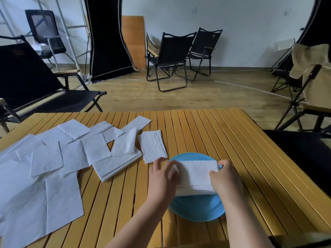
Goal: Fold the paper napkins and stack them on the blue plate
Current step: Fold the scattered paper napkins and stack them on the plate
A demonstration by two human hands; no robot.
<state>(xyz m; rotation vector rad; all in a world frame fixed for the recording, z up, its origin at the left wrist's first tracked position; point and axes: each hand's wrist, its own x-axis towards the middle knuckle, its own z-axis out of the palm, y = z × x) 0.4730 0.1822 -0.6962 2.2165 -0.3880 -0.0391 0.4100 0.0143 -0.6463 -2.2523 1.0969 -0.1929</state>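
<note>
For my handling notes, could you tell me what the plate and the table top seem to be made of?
Blue plate: probably plastic or melamine, smooth and matte, uniform colour with no glare. Table: narrow parallel slats, likely wood or bamboo, with a light satin sheen.

table [215,133]: slatted glossy wood | napkins [44,158]: matt crinkled paper | plate [197,210]: smooth

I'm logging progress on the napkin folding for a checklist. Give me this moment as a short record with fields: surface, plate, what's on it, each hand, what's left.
surface: slatted wooden table
plate: blue plate, near the table's front edge
on plate: stack of folded napkins
left hand: left hand grips the stack's left end
right hand: right hand grips the stack's right end
beside plate: small folded pile on the table, left of and behind the plate
left to do: loose napkins spread over the table's left side
</note>
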